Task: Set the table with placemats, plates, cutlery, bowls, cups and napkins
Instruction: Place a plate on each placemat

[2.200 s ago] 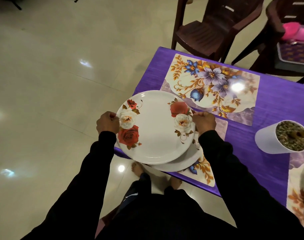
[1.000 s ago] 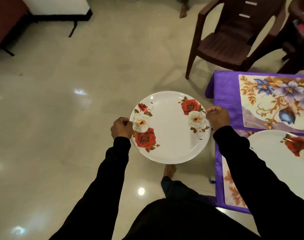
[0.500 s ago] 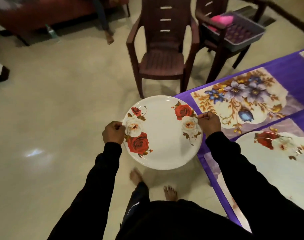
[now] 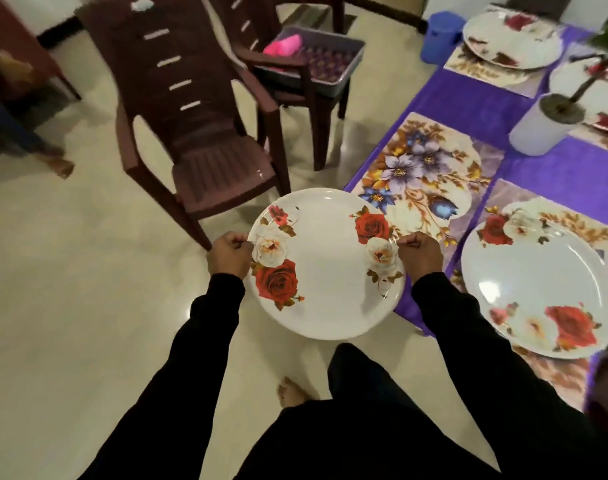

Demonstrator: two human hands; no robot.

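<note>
- Rose-patterned plate (image 4: 325,268) is held level over the floor, just off the worktop (image 4: 551,174) edge.
- Left hand (image 4: 229,255): grip curled tight on the plate rim at 9 o'clock.
- Right hand (image 4: 420,252): grip curled tight on the rim at 3 o'clock.
- Bare floral placemat (image 4: 430,174) lies at 1 o'clock of the plate.
- Second plate (image 4: 541,289) rests on a placemat at 3 o'clock.
- Brown chair (image 4: 198,133) stands at 11 o'clock.

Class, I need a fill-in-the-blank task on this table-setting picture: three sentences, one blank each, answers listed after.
1. Both hands, left hand and right hand, grip one ____ by its rim.
2. The bare placemat lies on a ____ tablecloth.
3. The tray with the pink thing sits on a ____.

Missing words: plate; purple; chair
</note>
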